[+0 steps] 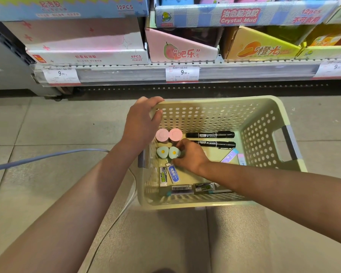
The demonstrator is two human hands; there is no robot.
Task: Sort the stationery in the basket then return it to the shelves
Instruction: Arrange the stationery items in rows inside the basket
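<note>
Grey floor tiles below a shelf [177, 74] carried the basket [264, 133], and inside it the items lay in pairs: pink jars [168, 134], egg jars [168, 152], markers [210, 134], tubes [168, 175]. The right hand [189, 154] had its fingers curled around one egg jar, probably to line it up beside its twin. The left hand [144, 121] gripped the rim, fingers bent over the far corner, apparently to keep the basket steady.

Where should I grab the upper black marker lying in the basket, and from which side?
Grip the upper black marker around mid-barrel, coming straight down from above. It lies flat, lengthwise across the basket floor; the back wall lies beyond it and the second marker close on its near side, so pinch across the barrel, probably with fingertips.
</note>
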